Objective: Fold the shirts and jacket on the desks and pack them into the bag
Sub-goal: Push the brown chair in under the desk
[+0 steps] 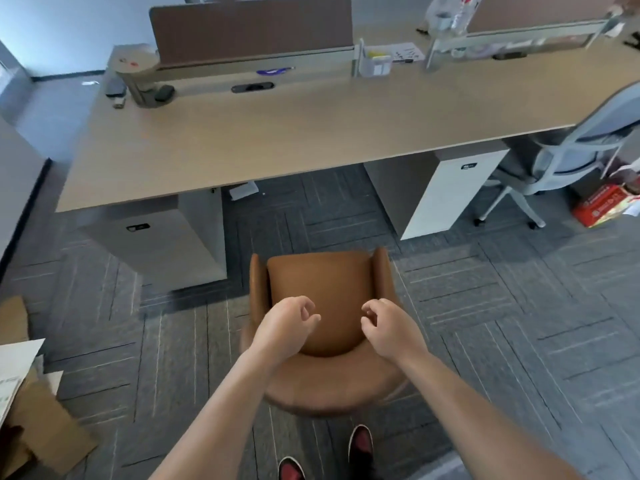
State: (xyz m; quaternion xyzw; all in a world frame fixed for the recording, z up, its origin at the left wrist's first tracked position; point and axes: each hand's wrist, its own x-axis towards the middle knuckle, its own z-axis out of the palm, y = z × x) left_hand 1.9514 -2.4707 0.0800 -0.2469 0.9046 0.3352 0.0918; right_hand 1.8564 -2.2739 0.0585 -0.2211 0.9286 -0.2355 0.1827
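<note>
- The long pale wooden table (311,133) spans the far side, brown divider panels (252,26) along its far edge.
- A brown chair (317,289) stands on the carpet just before the table's near edge.
- Left hand (285,323) and right hand (389,327) hover over the chair seat, fingers loosely curled, grasping nothing.
- No shirts, jacket or bag show.

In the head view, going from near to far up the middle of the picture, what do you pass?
Red-and-black shoes → left hand and right hand, side by side, empty → brown chair → grey carpet → desk → brown divider panel.
</note>
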